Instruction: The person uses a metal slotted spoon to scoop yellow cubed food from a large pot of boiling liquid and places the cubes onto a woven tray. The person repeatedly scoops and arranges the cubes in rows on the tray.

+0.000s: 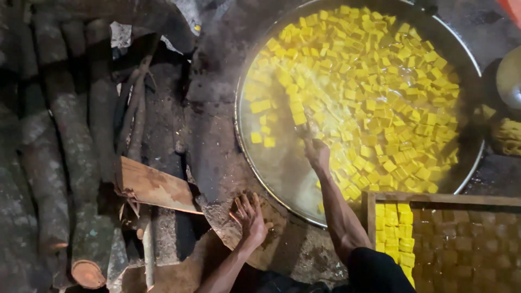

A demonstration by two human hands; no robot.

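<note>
Head view: right hand [316, 153] over yellow cubes [374, 81]

The pan [255, 76] lies ahead of the right hand [317, 153], cubes [380, 81] floating in it. The tray [434, 198] sits right of that hand. Left of the left hand [251, 217] lie a plank [154, 187] and logs [59, 135].

We are in a rough, traditional cooking workshop, not a home kitchen. We see a very big round metal pan [255, 70] set into a dark, sooty stove [217, 135], full of liquid and many yellow cubes [374, 81]. Beside the stove we see firewood logs [49, 163] and a wooden board [154, 187]. A wooden tray [434, 198] keeps more cubes in rows.
</note>
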